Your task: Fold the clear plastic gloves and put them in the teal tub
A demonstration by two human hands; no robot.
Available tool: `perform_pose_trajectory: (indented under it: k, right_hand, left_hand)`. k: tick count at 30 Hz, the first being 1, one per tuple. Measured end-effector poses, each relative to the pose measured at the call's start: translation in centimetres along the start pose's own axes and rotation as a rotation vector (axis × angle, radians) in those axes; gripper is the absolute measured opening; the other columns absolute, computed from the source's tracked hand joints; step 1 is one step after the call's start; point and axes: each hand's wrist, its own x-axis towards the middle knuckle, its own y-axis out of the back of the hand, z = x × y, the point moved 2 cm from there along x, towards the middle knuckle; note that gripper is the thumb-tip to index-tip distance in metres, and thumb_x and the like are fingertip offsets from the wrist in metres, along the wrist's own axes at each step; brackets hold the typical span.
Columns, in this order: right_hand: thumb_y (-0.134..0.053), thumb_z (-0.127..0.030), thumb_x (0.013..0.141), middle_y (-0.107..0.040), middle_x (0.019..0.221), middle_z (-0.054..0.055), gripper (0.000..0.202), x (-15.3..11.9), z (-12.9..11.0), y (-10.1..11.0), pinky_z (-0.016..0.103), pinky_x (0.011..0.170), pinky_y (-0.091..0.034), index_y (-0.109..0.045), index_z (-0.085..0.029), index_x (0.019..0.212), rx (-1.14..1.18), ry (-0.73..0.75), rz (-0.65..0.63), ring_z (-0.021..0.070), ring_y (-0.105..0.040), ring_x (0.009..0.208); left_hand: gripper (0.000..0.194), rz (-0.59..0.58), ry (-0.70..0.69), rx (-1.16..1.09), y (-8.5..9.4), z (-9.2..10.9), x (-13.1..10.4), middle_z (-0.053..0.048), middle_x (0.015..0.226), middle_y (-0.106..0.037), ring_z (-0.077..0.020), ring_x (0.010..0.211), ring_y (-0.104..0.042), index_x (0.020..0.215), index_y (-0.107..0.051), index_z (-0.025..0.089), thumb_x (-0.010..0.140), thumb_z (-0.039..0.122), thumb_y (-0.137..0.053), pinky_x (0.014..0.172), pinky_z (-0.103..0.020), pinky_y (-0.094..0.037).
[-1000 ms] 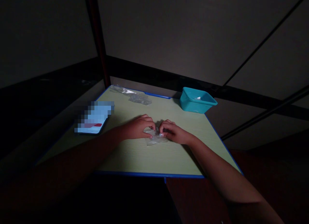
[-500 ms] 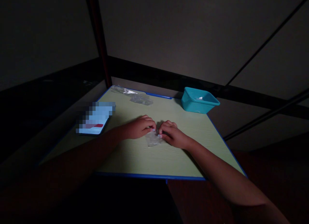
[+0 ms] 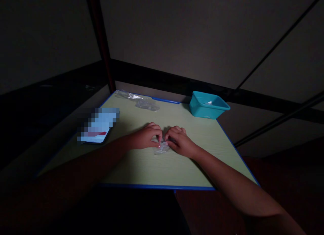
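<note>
A small clear plastic bag [image 3: 162, 149] lies at the middle of the pale table [image 3: 157, 171], between my two hands. My left hand [image 3: 148, 135] pinches the bag's upper left edge between thumb and forefinger. From the other side, my right hand [image 3: 180, 140] grips the same edge, its thumb and fingers closed and its other fingers curled. The two pinching fingertips are close together. Whether anything is inside the bag is too dim to tell.
A phone [image 3: 97, 127] with a lit screen rests at the table's left side. Crumpled clear plastic bags [image 3: 146, 105] lie along the far left edge. At the far right corner stands a teal plastic basket [image 3: 206, 110] with something pale inside. A wall rises behind the table.
My left hand's thumb and forefinger have shifted slightly downward on the bag's edge. My right hand stays nearly in place, and the bag has barely moved.
</note>
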Motion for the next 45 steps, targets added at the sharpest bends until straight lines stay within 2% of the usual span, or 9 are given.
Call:
perform_pose_trajectory:
  k: [6,9,12,17,28,31,35,39,45]
  right_hand:
    - [-0.047,-0.03,0.09,-0.054,0.125,0.013,0.028,-0.5,1.3,2.0,0.05,0.1,-0.025,-0.054,-0.019,0.114,-0.023,-0.067,0.135,0.0274,-0.04,0.124]
    - [-0.038,-0.03,0.094,-0.032,0.149,0.012,0.047,-0.8,1.9,1.7,0.061,0.106,-0.008,-0.033,-0.022,0.14,-0.077,-0.116,-0.005,0.0278,-0.018,0.14]
    - [-0.033,-0.032,0.095,-0.02,0.154,0.01,0.057,-1.0,1.8,0.7,0.064,0.106,-0.003,-0.012,-0.026,0.148,-0.097,-0.106,-0.17,0.0257,-0.011,0.142]
    - [-0.029,-0.036,0.097,-0.013,0.154,0.01,0.059,-0.8,1.0,-0.4,0.063,0.107,-0.003,-0.005,-0.024,0.149,-0.141,-0.119,-0.274,0.0247,-0.008,0.142]
    - [-0.03,-0.039,0.096,-0.013,0.155,0.011,0.056,-0.8,0.8,-0.2,0.069,0.103,-0.002,-0.014,-0.026,0.149,-0.121,-0.17,-0.233,0.0296,-0.005,0.142]
    - [-0.038,-0.036,0.094,-0.032,0.148,0.012,0.045,-0.6,1.3,0.7,0.065,0.105,-0.012,-0.04,-0.025,0.138,0.014,-0.055,-0.094,0.0289,-0.015,0.14]
    - [-0.054,-0.029,0.086,-0.058,0.114,0.012,0.016,-0.3,2.2,1.9,0.05,0.103,-0.03,-0.064,-0.021,0.096,0.138,0.09,0.071,0.0263,-0.042,0.122]
    - [-0.06,-0.026,0.083,-0.057,0.111,0.012,0.008,-0.2,2.9,2.2,0.049,0.1,-0.034,-0.065,-0.02,0.086,0.184,0.094,0.013,0.0264,-0.044,0.117]
    - [-0.064,-0.023,0.081,-0.054,0.115,0.009,0.008,0.0,2.6,2.3,0.049,0.11,-0.022,-0.066,-0.021,0.088,0.206,0.163,-0.04,0.0228,-0.04,0.123]
  left_hand:
    - [0.019,-0.025,0.01,0.001,0.3,0.5,0.1,0.0,0.087,-0.059,-0.0185,0.092,-0.048,0.077,-0.06,0.019,0.07,0.028,-0.075,0.085,-0.028,-0.032]
    - [0.023,-0.009,0.02,0.0,0.5,0.7,0.0,0.0,0.087,-0.058,-0.0182,0.091,-0.048,0.079,-0.058,0.019,0.069,0.028,-0.076,0.084,-0.028,-0.032]
    - [0.025,-0.008,0.016,-0.004,0.5,0.7,-0.1,0.001,0.086,-0.057,-0.0175,0.089,-0.048,0.081,-0.056,0.018,0.069,0.026,-0.077,0.084,-0.027,-0.032]
    - [0.02,0.0,0.007,0.0,0.4,0.7,0.0,0.001,0.084,-0.056,-0.017,0.087,-0.049,0.08,-0.056,0.019,0.075,0.028,-0.072,0.083,-0.027,-0.032]
    - [0.021,-0.001,-0.016,0.061,-0.2,0.9,-0.1,-0.002,0.088,-0.056,-0.0196,0.093,-0.046,0.078,-0.059,0.019,0.076,0.037,-0.069,0.083,-0.029,-0.033]
    - [0.019,-0.006,-0.002,0.045,-0.1,1.1,-0.1,-0.002,0.088,-0.056,-0.0198,0.093,-0.046,0.079,-0.059,0.02,0.078,0.036,-0.068,0.083,-0.029,-0.033]
    - [0.02,0.004,0.001,0.027,0.0,1.1,-0.2,-0.002,0.091,-0.058,-0.0199,0.094,-0.047,0.094,-0.059,0.021,0.08,0.034,-0.065,0.084,-0.03,-0.034]
    - [0.02,0.008,-0.026,0.05,0.0,0.9,-0.2,-0.003,0.092,-0.057,-0.0208,0.095,-0.046,0.099,-0.063,0.024,0.082,0.036,-0.063,0.085,-0.031,-0.035]
    - [0.014,0.078,-0.032,0.102,0.5,0.9,0.0,-0.004,0.089,-0.056,-0.0206,0.094,-0.045,0.089,-0.067,0.021,0.083,0.033,-0.061,0.084,-0.03,-0.035]
